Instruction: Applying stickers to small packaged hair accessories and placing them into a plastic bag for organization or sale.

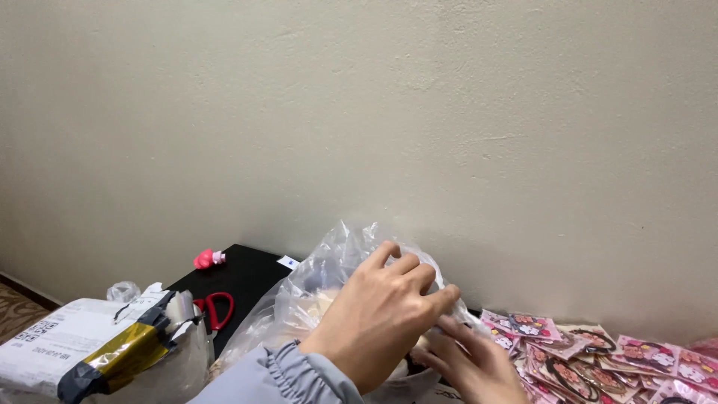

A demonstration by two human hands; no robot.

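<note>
Clear plastic bag (314, 292) stands on the black table (247, 273), directly under both hands. Left hand (381, 314) curls over its top, fingers pinching film. Right hand (475, 366) grips the film lower, right side; left sits higher.

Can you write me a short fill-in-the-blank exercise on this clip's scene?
1. Both hands, left hand and right hand, grip a clear plastic ____.
2. The scissors on the black table have ____ handles.
3. The pink packets lie to the ____ of the hands.
4. Behind everything stands a plain beige ____.

Missing words: bag; red; right; wall.
</note>
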